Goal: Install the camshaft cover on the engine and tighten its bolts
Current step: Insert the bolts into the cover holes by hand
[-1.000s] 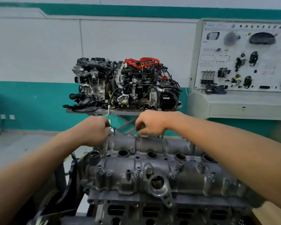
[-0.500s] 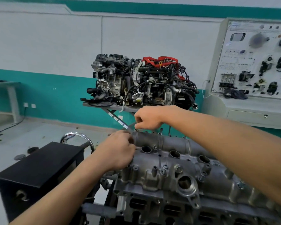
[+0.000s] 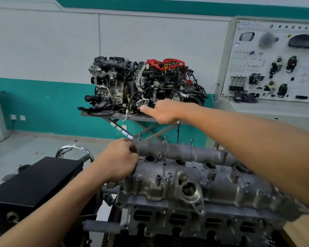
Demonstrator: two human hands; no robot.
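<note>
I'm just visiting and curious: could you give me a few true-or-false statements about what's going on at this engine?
1. The left hand touches the left end of the camshaft cover. True.
2. The right hand presses on the cover. False: it hovers clear above it.
3. Several bolts stand proud along the cover's far edge. True.
4. The second engine behind has blue parts on top. False: they are red.

We see a big dark engine with red parts sitting on a grey metal stand by the white and green wall. To its right stands a pale board with car parts stuck on it. Down on the left is a black box, and a shiny metal ring pokes up behind it.
</note>
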